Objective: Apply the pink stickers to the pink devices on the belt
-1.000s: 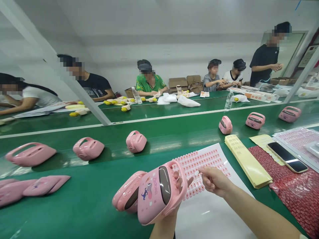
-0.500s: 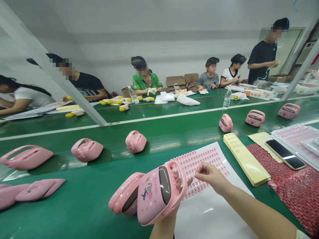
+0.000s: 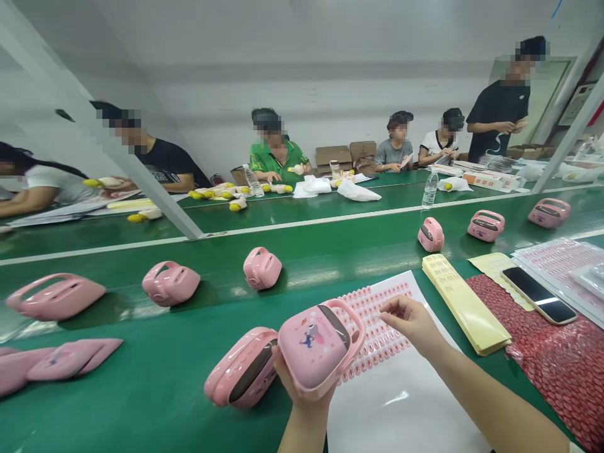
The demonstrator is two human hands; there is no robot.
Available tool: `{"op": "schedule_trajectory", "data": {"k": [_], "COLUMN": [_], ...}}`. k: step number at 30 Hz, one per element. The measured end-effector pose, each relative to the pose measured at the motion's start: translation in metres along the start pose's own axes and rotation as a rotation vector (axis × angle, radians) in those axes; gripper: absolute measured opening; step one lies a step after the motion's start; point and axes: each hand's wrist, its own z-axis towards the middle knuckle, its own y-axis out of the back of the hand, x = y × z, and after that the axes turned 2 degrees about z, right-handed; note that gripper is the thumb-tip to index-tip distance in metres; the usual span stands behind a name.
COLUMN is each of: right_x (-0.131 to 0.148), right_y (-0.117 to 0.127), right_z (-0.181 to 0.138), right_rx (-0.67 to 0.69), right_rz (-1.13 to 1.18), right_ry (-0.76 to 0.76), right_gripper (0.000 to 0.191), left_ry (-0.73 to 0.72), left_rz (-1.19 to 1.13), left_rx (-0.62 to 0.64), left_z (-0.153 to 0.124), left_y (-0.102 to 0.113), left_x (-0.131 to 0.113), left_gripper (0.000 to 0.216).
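Note:
My left hand [image 3: 306,399] grips a pink portable speaker [image 3: 314,346] from below. The speaker has a carry handle, a dark window strip and a printed cartoon; its printed face is tilted up. Just right of its handle, my right hand [image 3: 411,322] is closed in a pinch above a white sheet of small oval pink stickers [image 3: 391,355]. Whatever lies between those fingertips is too small to make out. A second pink speaker [image 3: 243,368] lies on the green table, left of the held one and partly behind it.
Several pink speakers [image 3: 170,283] stand along the green belt [image 3: 330,242]. To my right lie yellow sticker strips [image 3: 465,302], a phone [image 3: 538,294] and red bubble wrap [image 3: 552,371]. Pink pieces [image 3: 70,360] lie at left. Co-workers sit and stand across the belt, behind a water bottle [image 3: 430,189].
My left hand has turned the held speaker, so its printed face points more upward, and shifted it right. My right hand has moved slightly up and right. Belt speakers sit slightly further right.

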Motion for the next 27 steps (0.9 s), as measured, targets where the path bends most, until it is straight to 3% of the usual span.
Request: {"op": "schedule_trajectory", "data": {"k": [3, 5, 9, 14, 19, 27], "right_x": [0.008, 0.012, 0.014, 0.011, 0.007, 0.004], "right_y": [0.009, 0.011, 0.005, -0.005, -0.011, -0.016], "right_z": [-0.001, -0.004, -0.011, -0.016, -0.016, -0.019], "right_rx": [-0.034, -0.031, 0.09, 0.203, 0.222, 0.196], "right_rz": [-0.041, -0.059, -0.056, -0.132, -0.083, -0.131], "right_ry": [0.062, 0.083, 0.043, 0.024, -0.027, -0.041], "right_gripper": [0.018, 0.016, 0.013, 0.011, 0.019, 0.017], "left_ry": [-0.053, -0.051, -0.063, -0.113, -0.079, -0.001], "left_rz": [0.191, 0.346, 0.593, 0.689, 0.722, 0.777], "left_rx": [-0.197, -0.244, -0.213, -0.218, -0.224, -0.216], "left_z": [0.002, 0.001, -0.002, -0.006, -0.006, -0.008], "left_y": [-0.005, -0.009, -0.013, -0.012, -0.013, -0.015], "left_x": [0.007, 0.014, 0.025, 0.033, 0.035, 0.032], "left_gripper": [0.047, 0.053, 0.061, 0.064, 0.065, 0.072]}}
